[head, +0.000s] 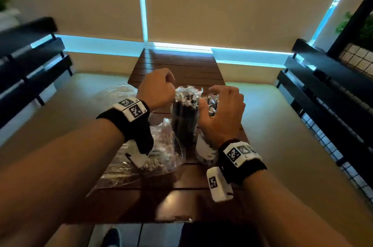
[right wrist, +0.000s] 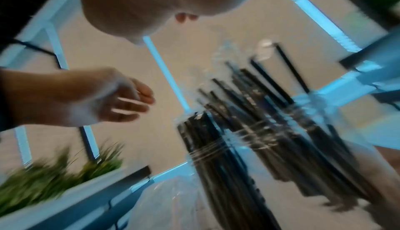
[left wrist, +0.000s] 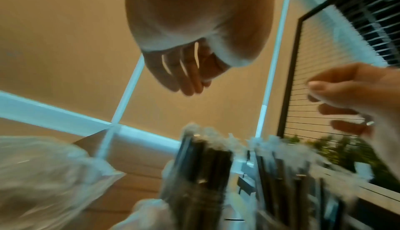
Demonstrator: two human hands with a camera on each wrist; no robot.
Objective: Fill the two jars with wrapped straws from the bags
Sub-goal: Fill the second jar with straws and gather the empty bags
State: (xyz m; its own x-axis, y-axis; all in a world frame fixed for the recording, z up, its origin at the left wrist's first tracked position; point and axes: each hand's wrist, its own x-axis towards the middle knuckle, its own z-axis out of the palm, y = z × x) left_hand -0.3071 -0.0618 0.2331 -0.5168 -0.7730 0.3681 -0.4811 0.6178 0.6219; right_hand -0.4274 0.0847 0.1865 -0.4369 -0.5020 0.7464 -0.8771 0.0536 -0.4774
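Two clear jars stand side by side on the brown slatted table, both packed with black wrapped straws. The left jar shows fully; the right jar is partly hidden behind my right hand. That hand hovers over the right jar's straw tops with fingers spread and curved, holding nothing. My left hand hangs above and left of the left jar, fingers loosely curled and empty. In the left wrist view the straw tops sit below my left fingers. The right wrist view is blurred.
A crumpled clear bag with straws lies on the table under my left wrist, and another clear bag lies at the table's left edge. Black benches flank the table on both sides. A green plant stands off to one side.
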